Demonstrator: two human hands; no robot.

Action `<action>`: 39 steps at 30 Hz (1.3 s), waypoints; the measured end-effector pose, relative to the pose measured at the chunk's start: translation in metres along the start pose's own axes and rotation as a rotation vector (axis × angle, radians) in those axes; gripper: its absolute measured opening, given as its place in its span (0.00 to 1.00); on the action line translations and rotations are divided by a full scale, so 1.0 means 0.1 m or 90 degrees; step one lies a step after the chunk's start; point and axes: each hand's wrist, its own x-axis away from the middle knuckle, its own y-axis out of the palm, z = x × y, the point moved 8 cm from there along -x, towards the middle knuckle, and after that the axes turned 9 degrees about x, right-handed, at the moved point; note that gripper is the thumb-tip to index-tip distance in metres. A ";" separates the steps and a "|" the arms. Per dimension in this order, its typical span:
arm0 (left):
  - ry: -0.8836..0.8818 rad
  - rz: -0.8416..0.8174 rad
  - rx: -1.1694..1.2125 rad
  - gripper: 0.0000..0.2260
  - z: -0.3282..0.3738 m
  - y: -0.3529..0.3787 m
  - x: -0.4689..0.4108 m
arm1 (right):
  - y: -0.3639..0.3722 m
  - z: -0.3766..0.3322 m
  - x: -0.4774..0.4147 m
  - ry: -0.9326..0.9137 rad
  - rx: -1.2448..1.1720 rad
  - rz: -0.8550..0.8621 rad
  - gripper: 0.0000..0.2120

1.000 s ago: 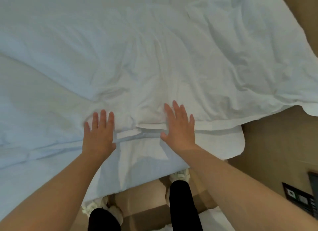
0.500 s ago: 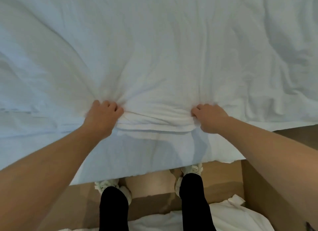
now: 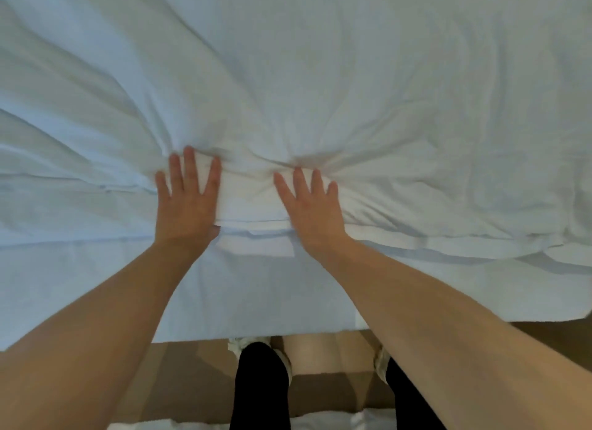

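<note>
**Both Hands Flat on the Duvet at the Near Edge of the Bed**

The white duvet [image 3: 320, 77] covers the bed [image 3: 80, 285] from left edge to right edge. Its creases run in toward the two hands, and its doubled hem lies along the near edge.

1. Left hand [image 3: 187, 205]: palm down, fingers straight and spread. It presses on the hem just left of the middle of the near edge.
2. Between the hands, the fabric is bunched into a short raised band.
3. Right hand [image 3: 312, 210]: palm down, fingers straight and spread. It presses on the same hem just right of the middle.

Neither hand pinches the fabric.

Below the near edge, the white-draped side of the bed drops to the brown floor [image 3: 192, 365]. Two black trouser legs [image 3: 261, 391] and light shoes [image 3: 238, 344] stand there, close to the bed.
</note>
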 end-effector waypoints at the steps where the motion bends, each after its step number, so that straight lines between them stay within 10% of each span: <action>1: 0.018 -0.031 -0.016 0.51 0.02 0.07 -0.07 | -0.09 -0.01 -0.09 0.012 0.005 0.002 0.32; 7: 0.232 0.013 -0.011 0.17 0.09 -0.55 -0.25 | -0.50 0.21 0.00 0.000 -0.089 -0.019 0.20; 14: 0.178 -0.217 -0.037 0.40 -0.20 -0.24 0.22 | -0.25 -0.30 0.31 -0.022 -0.063 -0.253 0.41; 27: -0.034 -0.136 -0.272 0.37 -2.66 -0.41 0.17 | -1.50 -2.18 -0.45 -0.156 -0.146 0.033 0.34; 34: 0.219 0.031 -0.119 0.17 -3.10 -0.48 -0.34 | -1.53 -2.26 -1.30 0.090 -0.198 -0.019 0.15; 39: 0.303 -0.162 -0.199 0.18 -3.61 -0.56 0.11 | -1.84 -2.80 -0.97 -0.035 -0.316 -0.073 0.17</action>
